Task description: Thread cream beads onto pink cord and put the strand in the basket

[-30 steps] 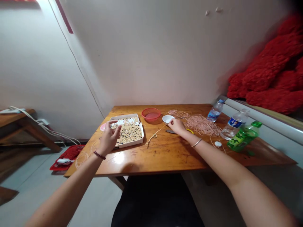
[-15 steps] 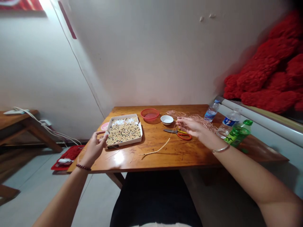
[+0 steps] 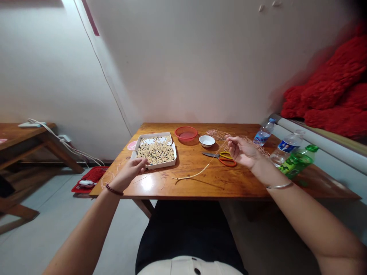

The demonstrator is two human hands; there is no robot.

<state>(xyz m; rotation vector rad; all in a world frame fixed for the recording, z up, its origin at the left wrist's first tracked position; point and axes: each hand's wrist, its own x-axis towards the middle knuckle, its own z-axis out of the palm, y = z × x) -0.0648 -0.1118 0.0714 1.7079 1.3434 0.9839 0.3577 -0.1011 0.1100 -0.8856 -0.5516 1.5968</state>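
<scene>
The right hand (image 3: pixel 242 151) is up now, pinching the bead string (image 3: pixel 197 173), which hangs to the worktop (image 3: pixel 229 183) at 6 o'clock of the white bowl (image 3: pixel 207 141). The left hand (image 3: pixel 133 170), fingers curled, has dropped beside the bead tray (image 3: pixel 155 151); its hold is unclear.

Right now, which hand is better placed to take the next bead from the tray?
Probably the left hand: it rests beside the bead tray. The right hand pinches the beaded string, farther away.
</scene>
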